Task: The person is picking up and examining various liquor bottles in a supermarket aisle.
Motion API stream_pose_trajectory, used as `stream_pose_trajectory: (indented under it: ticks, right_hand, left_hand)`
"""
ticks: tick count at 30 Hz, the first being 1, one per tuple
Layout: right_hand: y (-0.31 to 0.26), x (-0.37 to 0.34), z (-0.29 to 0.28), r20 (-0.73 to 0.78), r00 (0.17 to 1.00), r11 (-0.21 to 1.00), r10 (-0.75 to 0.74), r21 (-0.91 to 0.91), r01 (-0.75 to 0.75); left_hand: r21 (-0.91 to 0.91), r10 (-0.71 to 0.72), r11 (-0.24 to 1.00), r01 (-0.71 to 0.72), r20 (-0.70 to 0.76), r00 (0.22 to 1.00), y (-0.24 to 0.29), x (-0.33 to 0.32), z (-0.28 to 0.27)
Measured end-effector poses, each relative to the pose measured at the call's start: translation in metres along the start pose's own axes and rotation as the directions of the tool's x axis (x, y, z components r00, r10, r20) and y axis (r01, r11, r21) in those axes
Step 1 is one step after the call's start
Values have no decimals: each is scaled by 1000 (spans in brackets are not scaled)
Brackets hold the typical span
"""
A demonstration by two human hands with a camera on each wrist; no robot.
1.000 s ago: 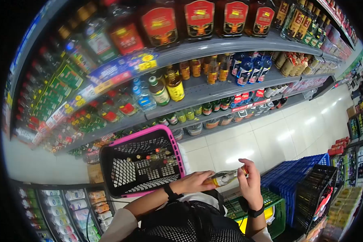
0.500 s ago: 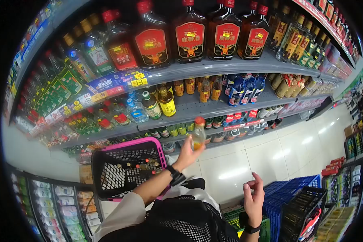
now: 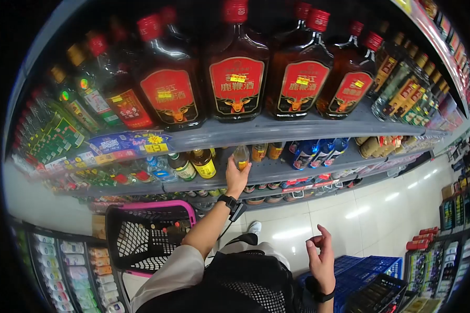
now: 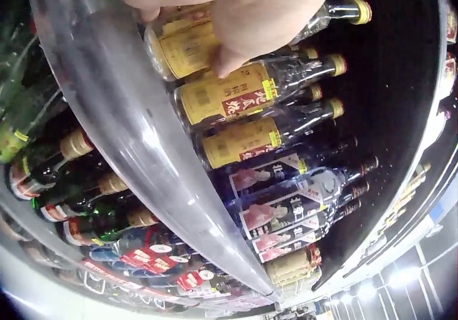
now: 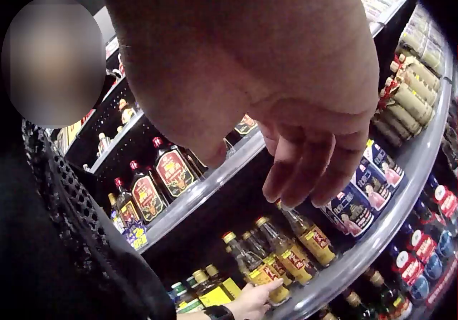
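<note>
My left hand (image 3: 237,176) grips a small clear glass bottle (image 3: 241,155) with a yellow label, upright at the front of the middle shelf (image 3: 219,175). In the left wrist view the thumb and fingers wrap that bottle (image 4: 172,51), and matching yellow-label bottles (image 4: 225,99) stand right beside it. The right wrist view shows the same row from the side, the left hand (image 5: 254,302) low on the nearest bottle. Away from the shelf, over the floor, my right hand (image 3: 322,263) hangs with loosely bent fingers and holds nothing.
A black basket with a pink rim (image 3: 151,205) stands at the lower left with several small bottles inside. Large red-label bottles (image 3: 237,86) line the shelf above the left hand. Blue-label bottles (image 3: 324,151) stand to its right. Blue crates (image 3: 373,265) sit at the lower right.
The bottle was between both hands, then the left hand alone carried it forward and up to the middle shelf. The right hand has let go and stays back. The head view has shifted toward the shelves.
</note>
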State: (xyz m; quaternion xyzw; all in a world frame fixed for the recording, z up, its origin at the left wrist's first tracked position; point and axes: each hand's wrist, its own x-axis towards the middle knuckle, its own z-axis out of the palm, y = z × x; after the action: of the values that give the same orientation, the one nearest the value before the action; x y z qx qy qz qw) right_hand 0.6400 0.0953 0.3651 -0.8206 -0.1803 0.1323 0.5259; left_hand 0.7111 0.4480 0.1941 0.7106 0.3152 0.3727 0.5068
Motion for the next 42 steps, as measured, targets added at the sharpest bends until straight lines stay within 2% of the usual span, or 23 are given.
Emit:
stream_pose_trajectory:
  ticks: [3,5,6,8,9,11,12,14,18,20,23,27,29,32,33,34,36,37,39,40,42]
  right_hand:
    - [-10,34,-4,24,1000,999,5,-32,-4]
    - [-9,51,-4,38,999,999,0,-32,1]
    - [-8,59,-4,39,999,1000,-7,-29,9]
    - [-5,75,-4,51,999,999,-3,-37,5]
    - [-4,82,-3,49,999,999,-2,-41,4]
    - [-3,92,-1,68,998,999,-12,-35,14]
    - [-3,97,-1,78,997,999,-22,-28,24]
    - [-3,105,0,104,994,999,-42,-28,46]
    - [0,115,-2,134,988,996,-78,-28,82]
    - [-3,116,-5,150,985,995,-88,-25,93]
    - [-5,116,-10,167,981,995,-103,0,105]
    - [-2,110,-23,227,961,987,-160,18,160]
    - [-5,103,-32,250,954,985,-165,1,170]
    - [-1,93,-46,287,936,978,-203,2,211]
    - [-1,90,-52,314,932,982,-180,10,187]
    - [0,86,-57,340,927,987,-157,18,161]
    - [10,79,-65,376,911,985,-172,32,173]
    - [16,76,-68,403,897,983,-179,39,178]
    - [27,65,-72,455,876,987,-161,53,153]
    - [34,60,-72,493,858,990,-141,62,127]
    - [51,47,-69,557,815,986,-160,60,153]
  left_hand:
    - [0,-49,999,49,-3,999,-15,13,13]
    - [58,25,998,-23,-33,999,-15,18,15]
    - [62,15,998,-13,-41,999,-19,20,17]
    - [97,-19,995,15,37,999,-25,26,19]
    - [101,-25,995,21,30,999,-18,28,19]
    - [70,-122,991,115,110,986,5,28,14]
    - [73,-128,990,121,103,986,-3,29,15]
    - [124,47,991,-56,79,996,-25,32,19]
    - [63,-10,998,3,121,993,-11,27,9]
    - [189,-36,982,15,109,993,2,21,4]
    - [212,20,977,-37,79,997,-25,23,10]
    - [180,44,982,-49,29,999,-27,14,11]
    - [206,78,977,-63,-62,995,-23,-1,11]
    - [254,50,967,-26,-87,995,8,-42,-2]
    - [235,163,964,-127,-141,977,18,-60,-4]
    - [242,165,962,-125,-151,975,24,-78,-7]
    - [48,18,999,-18,-10,1000,32,-118,-16]
    - [55,20,998,-19,-22,1000,30,-137,-19]
    - [102,-31,995,15,160,987,25,-183,-31]
    - [109,-37,994,21,149,988,23,-205,-37]
    - [158,-162,979,127,238,958,18,-256,-56]
